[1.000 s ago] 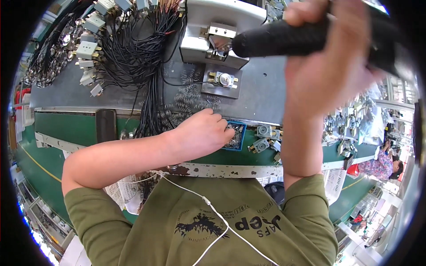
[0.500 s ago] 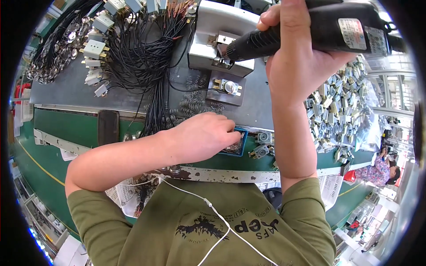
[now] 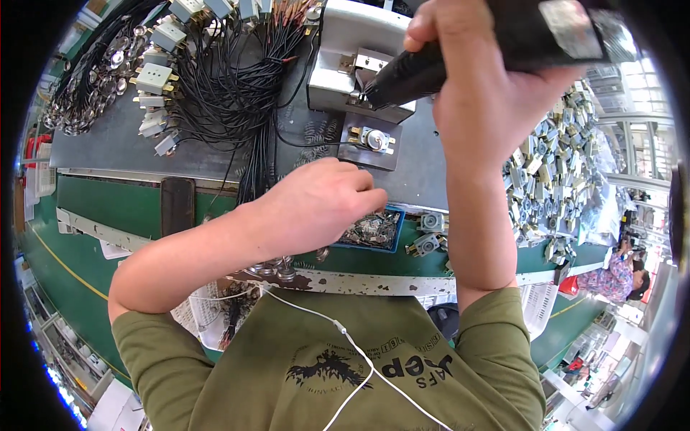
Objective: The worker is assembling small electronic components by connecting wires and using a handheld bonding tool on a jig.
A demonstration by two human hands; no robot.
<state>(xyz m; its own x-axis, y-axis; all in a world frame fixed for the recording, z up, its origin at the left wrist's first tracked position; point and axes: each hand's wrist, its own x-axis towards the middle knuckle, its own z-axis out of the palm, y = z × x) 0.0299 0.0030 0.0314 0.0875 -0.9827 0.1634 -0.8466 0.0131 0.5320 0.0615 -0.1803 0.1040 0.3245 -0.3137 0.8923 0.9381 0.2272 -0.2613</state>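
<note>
My right hand (image 3: 489, 86) is wrapped round a black electric screwdriver (image 3: 417, 75). Its tip points down-left at the lower edge of a white metal fixture (image 3: 343, 44). Just in front of that fixture, a dark metal block (image 3: 370, 159) bears a small thermostat-like part (image 3: 375, 139) with a round metal cap, brass terminals and a black wire. My left hand (image 3: 323, 205) is closed, its fingers curled, near the block's front edge. Whatever its fingertips hold is hidden. Beside it lies a blue tray (image 3: 397, 233) of small metal pieces.
Black wires (image 3: 237, 93) with grey-white switch housings (image 3: 154, 77) lie on the left. Loose springs (image 3: 316, 136) lie beside the block. Many similar housings (image 3: 550, 165) are heaped at right. A dark phone-like slab (image 3: 177, 205) rests near the front edge. Another person (image 3: 611, 280) sits far right.
My left hand has moved up and left from over the blue tray, uncovering its metal pieces. The screwdriver has tilted, its rear end higher, with the tip still at the fixture.
</note>
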